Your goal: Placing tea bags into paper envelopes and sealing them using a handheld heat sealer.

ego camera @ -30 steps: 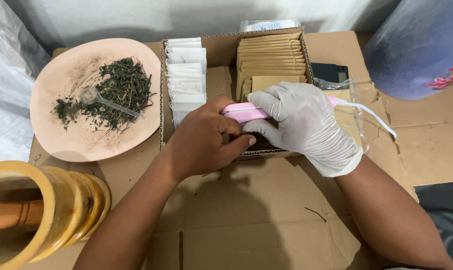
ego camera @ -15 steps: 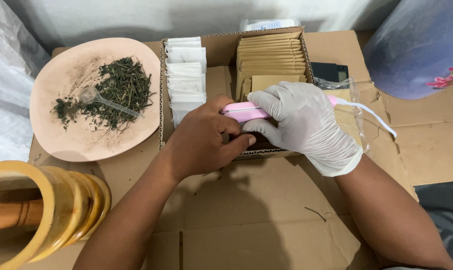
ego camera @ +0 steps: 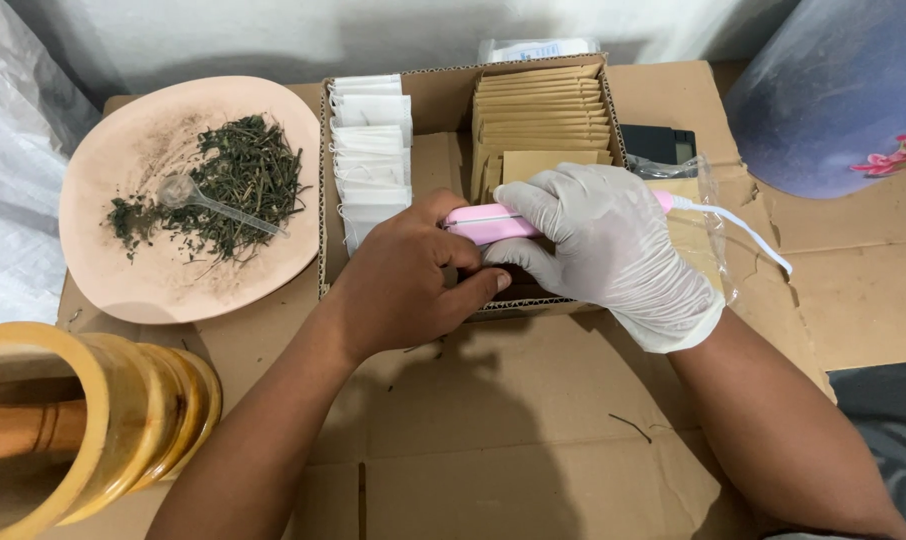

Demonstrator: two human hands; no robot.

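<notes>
Flattened brown cardboard sheets (ego camera: 493, 440) cover the work surface, seen from above, with pale plastic sheeting along the back. At far left sits a yellow-tan stone mortar (ego camera: 83, 420) holding a wooden pestle (ego camera: 13, 430). Behind it, a round pale pink plate (ego camera: 123, 270) carries a scatter of dried green herb leaves (ego camera: 238, 180) and a small clear plastic spoon (ego camera: 208, 198). At centre stands an open shallow cardboard box (ego camera: 443, 100), with a row of white filter sachets (ego camera: 371, 150) on its left side and a stack of tan paper envelopes (ego camera: 543, 110) on its right. Over the box's front edge, the bare left hand (ego camera: 403, 290) curls closed, its fingertips pinching something small, hidden beneath, against a slim pink handheld sealer (ego camera: 493, 222). The white-gloved right hand (ego camera: 608, 250) wraps shut over that sealer, pressing down. Nothing has visibly shifted over the last second: both hands keep the same clamp. A white cord (ego camera: 753, 235) trails right from the sealer, past a small black digital scale (ego camera: 658, 145) and a clear plastic bag (ego camera: 708, 200). A large bluish translucent bag (ego camera: 843, 90) fills the far right corner
</notes>
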